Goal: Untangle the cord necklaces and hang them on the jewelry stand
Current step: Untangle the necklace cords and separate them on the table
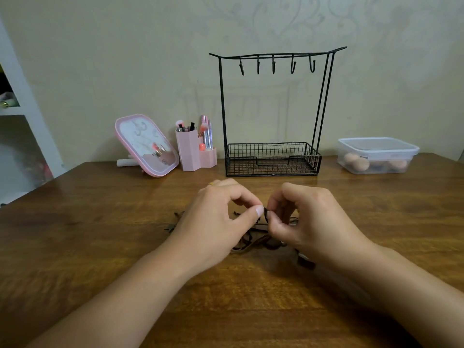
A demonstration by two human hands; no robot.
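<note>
— What's in front of you, biggest first?

— You have the brown wooden table (100, 247) under everything. At its far edge, against the wall, stands the black wire jewelry stand (273, 156), with a mesh basket for a base and five hooks (273, 67) hanging bare from the top bar. To the stand's right sits a lidded clear plastic container (376, 154) with rounded peach-coloured pieces inside. To its left are a pink-framed mirror (146, 145), tilted back, and a pink hexagonal holder (188, 151) full of makeup brushes.

— And your hands?

— Your left hand (216, 222) and right hand (308, 219) meet over the middle of the table, well in front of the stand. Each pinches a dark strand between thumb and fingertips, the two pinches almost touching.

— Where are the necklaces?

— The cord necklaces (253, 238) lie in a tangled heap on the table beneath and between your hands, loose ends trailing left. How many there are, you probably can't tell; your hands hide much of the heap.
</note>
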